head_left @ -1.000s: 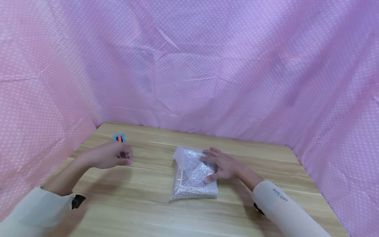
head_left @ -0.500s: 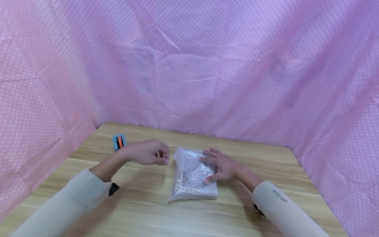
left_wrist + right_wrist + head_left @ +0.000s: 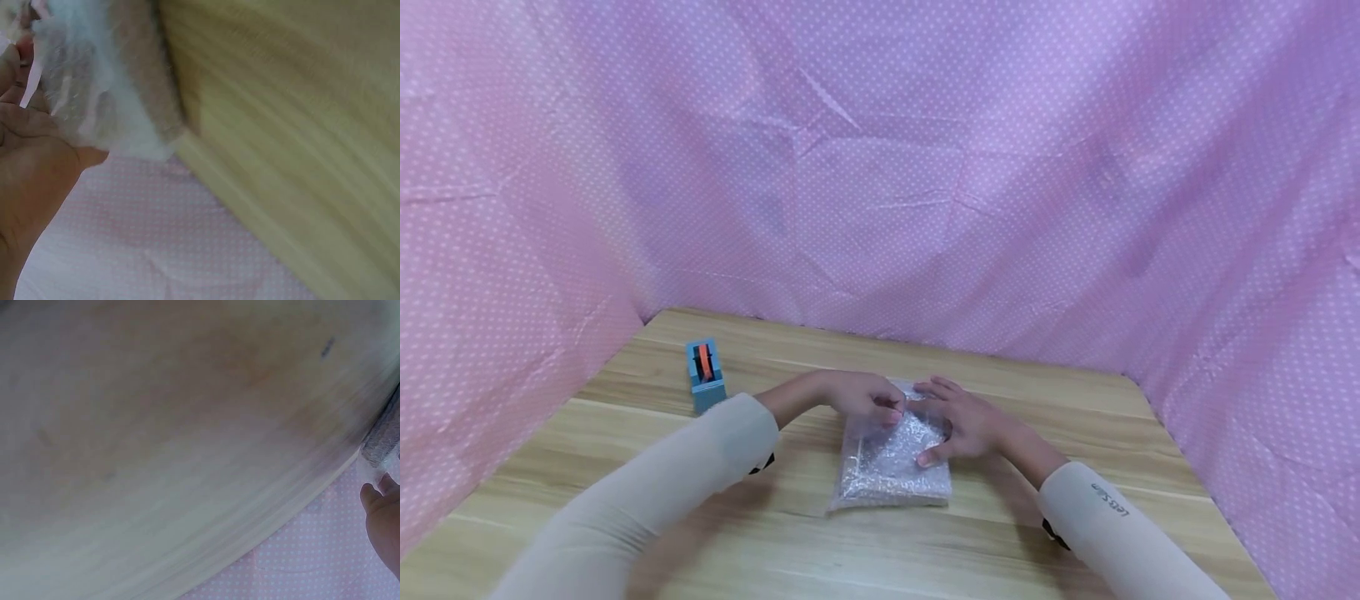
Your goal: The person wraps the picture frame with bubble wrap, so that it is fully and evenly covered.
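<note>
A flat package in bubble wrap (image 3: pixel 891 475) lies on the wooden table in front of me. Over its upper left part, my left hand (image 3: pixel 867 396) has curled fingers, with thumb and fingertips together. They pinch what looks like a small piece of clear tape, barely visible. My right hand (image 3: pixel 968 421) rests on the package's right side with fingers spread. In the left wrist view, the bubble wrap (image 3: pixel 119 119) sits close beside the left hand (image 3: pixel 28 156). The right wrist view catches part of the right hand (image 3: pixel 386 525) at the wrap's edge (image 3: pixel 386 431).
A blue tape dispenser (image 3: pixel 706 392) with an orange centre stands at the table's left, beyond the left forearm. The wooden table (image 3: pixel 1037 542) reaches back to a pink dotted curtain (image 3: pixel 880 208) that hangs behind and on both sides.
My left hand has travelled right from beside the tape dispenser to above the package, uncovering the dispenser. The right hand and the package have stayed in place.
</note>
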{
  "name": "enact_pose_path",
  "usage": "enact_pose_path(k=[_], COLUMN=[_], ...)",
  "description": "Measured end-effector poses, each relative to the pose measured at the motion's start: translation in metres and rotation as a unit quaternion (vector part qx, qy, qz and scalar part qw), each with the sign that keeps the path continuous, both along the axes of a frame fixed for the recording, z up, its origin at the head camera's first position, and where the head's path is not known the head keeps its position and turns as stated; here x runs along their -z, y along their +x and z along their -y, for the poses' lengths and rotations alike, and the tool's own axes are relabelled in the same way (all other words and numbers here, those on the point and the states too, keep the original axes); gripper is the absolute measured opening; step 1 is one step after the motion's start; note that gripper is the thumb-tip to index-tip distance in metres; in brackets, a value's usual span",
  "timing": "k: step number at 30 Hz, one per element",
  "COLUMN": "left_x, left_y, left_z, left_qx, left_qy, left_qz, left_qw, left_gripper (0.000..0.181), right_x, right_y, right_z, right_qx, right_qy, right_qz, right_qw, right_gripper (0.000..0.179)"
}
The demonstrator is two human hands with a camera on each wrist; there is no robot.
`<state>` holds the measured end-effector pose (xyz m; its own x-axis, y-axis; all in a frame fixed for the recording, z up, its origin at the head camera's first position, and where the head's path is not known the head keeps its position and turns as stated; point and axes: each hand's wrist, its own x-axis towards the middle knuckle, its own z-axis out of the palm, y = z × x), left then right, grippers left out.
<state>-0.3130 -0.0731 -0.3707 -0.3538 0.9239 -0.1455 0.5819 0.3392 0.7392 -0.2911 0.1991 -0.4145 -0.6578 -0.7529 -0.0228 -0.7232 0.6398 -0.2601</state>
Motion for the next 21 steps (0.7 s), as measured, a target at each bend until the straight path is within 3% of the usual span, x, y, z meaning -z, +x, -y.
enact_pose_path(k=[4, 10, 21], left_x=[0.012, 0.022, 0.023], left_y=[-0.001, -0.003, 0.003], left_z=[-0.001, -0.002, -0.011], left_qx=[-0.011, -0.017, -0.071], left_qy=[0.003, 0.005, -0.058], left_qz=[0.008, -0.013, -0.059], left_qw=[0.9999, 0.9998, 0.994], left_gripper=[0.02, 0.019, 0.024], right_x=[0.002, 0.002, 0.002], right_y=[-0.001, -0.002, -0.002], right_z=[0.0, -0.001, 0.0], right_qx=[0.002, 0.001, 0.0], right_qy=[0.007, 0.003, -0.002], right_qz=[-0.005, -0.006, 0.004], right_qw=[1.0, 1.0, 1.0], right_gripper=[0.094, 0.095, 0.095])
